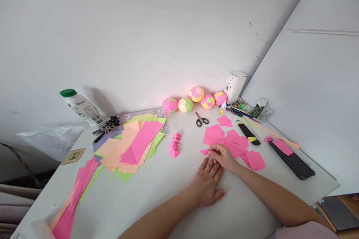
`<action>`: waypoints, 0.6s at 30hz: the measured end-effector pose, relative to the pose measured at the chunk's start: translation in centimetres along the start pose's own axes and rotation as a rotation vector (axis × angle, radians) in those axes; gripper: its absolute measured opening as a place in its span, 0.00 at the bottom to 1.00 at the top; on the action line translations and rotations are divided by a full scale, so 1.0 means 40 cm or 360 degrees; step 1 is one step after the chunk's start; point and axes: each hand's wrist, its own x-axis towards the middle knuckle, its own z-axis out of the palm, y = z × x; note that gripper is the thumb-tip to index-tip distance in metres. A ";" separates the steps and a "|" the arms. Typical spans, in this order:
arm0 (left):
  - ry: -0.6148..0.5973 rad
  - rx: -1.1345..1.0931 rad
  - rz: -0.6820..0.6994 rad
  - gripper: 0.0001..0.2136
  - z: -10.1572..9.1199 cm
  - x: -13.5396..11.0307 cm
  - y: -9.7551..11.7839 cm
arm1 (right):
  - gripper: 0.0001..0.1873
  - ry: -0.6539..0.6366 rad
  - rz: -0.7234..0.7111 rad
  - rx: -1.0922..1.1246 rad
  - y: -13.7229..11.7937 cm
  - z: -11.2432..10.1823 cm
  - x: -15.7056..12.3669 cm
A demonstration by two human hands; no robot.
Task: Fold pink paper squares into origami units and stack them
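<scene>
My left hand [208, 182] lies palm down on the white table, fingers stretched forward and thumb out to the side. My right hand [223, 157] sits just beyond it, close against its fingertips, with thumb and forefinger pinched on a small folded pink paper piece [204, 152]. Under and behind the right hand spreads a pile of pink paper pieces [237, 142]. To the left stands a short row of folded pink paper units [174, 145]. Scissors [201, 120] with dark handles lie beyond the hands.
Several paper balls [185, 105] line the wall beside a small glue bottle [222, 108] and a white box [235, 86]. Coloured sheets [134, 145], keys [108, 127] and a green-capped bottle [82, 106] occupy the left. A cutter [248, 133] and black pouch [291, 158] lie right.
</scene>
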 end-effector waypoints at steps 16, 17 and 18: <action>0.0200 -0.0099 -0.0021 0.30 -0.001 0.000 -0.013 | 0.08 -0.0111 0.0098 -0.0284 -0.025 0.013 0.031; 0.0203 -0.0099 -0.0036 0.30 -0.001 0.001 -0.013 | 0.08 -0.0142 0.0103 -0.0321 -0.031 0.021 0.039; 0.0203 -0.0100 -0.0052 0.30 -0.001 0.001 -0.013 | 0.08 -0.0171 0.0104 -0.0359 -0.037 0.032 0.049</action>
